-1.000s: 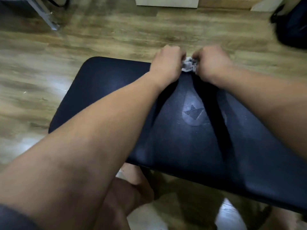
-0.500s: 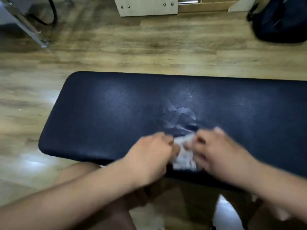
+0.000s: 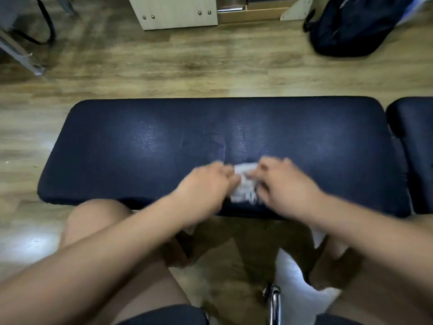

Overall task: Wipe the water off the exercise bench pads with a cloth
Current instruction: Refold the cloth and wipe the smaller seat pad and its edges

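Fingers (image 3: 223,170) of left hand (image 3: 206,184): curled, pinching the left edge of the cloth (image 3: 243,184). Fingers of right hand (image 3: 289,182): curled likewise, pinching the cloth's right edge; blur hides the exact grip of each finger. Cloth: small, white, crumpled, between the two sets of fingers, against the worktop (image 3: 140,148) near its front edge. Worktop: long dark-blue bench pad, running well out to either side of the fingers; dull sheen patches beyond the fingertips, a faint crease or streak just beyond the cloth; whether water lies on it cannot be told. Second pad (image 3: 413,146): dark blue, well right of the fingers, just beside the worktop's right end, a narrow gap between. Floor (image 3: 210,73): wood-look planks, beyond and below the worktop. Backpack (image 3: 356,24): dark, on the floor, far beyond the right fingers. Cabinet (image 3: 178,12): pale, far beyond the left fingers, base only in view. Knee (image 3: 93,221): bare, left of and nearer than the fingers, at the worktop's front edge. Chrome tube (image 3: 274,303): upright, well nearer than the fingers, low in view.
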Action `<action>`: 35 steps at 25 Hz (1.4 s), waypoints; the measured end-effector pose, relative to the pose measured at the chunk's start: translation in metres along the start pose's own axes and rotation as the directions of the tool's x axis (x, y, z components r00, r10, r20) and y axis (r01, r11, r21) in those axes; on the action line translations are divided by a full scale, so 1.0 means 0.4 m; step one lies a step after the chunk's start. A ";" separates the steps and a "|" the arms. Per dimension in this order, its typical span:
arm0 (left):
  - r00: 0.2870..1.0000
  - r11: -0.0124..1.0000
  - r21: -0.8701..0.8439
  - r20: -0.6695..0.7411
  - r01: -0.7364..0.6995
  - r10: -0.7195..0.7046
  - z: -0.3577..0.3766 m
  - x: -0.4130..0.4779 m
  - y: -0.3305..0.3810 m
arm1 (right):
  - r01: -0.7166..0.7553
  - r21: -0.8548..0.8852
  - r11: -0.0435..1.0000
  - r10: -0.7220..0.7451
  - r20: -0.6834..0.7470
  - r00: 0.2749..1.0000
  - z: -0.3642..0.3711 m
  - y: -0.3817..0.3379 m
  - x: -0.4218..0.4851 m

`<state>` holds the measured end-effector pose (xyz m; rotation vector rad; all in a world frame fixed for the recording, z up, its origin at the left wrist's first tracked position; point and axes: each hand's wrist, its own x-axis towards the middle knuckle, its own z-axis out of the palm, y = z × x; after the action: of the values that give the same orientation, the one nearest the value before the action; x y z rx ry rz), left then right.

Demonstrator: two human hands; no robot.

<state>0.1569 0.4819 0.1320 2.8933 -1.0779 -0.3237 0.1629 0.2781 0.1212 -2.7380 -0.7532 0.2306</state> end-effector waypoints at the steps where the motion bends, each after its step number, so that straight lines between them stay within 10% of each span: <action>1: 0.994 0.995 -0.033 0.044 -0.096 0.098 0.006 -0.052 0.049 | 0.035 0.051 0.998 -0.037 0.036 0.999 0.006 -0.027 -0.085; 16: 0.944 0.939 0.108 -0.100 0.326 -0.315 -0.087 0.534 -0.101 | -0.373 0.055 0.926 0.377 -0.142 0.915 -0.096 0.339 0.387; 22: 0.998 0.999 0.050 0.067 -0.015 0.011 -0.069 0.376 0.018 | -0.189 0.153 0.970 0.218 -0.203 0.955 -0.055 0.289 0.091; 27: 0.886 0.907 -0.066 0.195 -0.416 0.420 -0.015 0.226 0.249 | -0.155 0.268 0.951 0.174 -0.049 0.983 -0.051 0.242 -0.277; 35: 0.999 0.984 0.176 -0.052 0.007 0.003 -0.096 0.707 0.279 | -0.480 0.115 0.870 0.493 -0.261 0.830 -0.181 0.612 0.027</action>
<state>0.3015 0.2117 0.1302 3.0368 -1.1511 -0.1591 0.3046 0.0656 0.1109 -2.7843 0.0402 -0.0453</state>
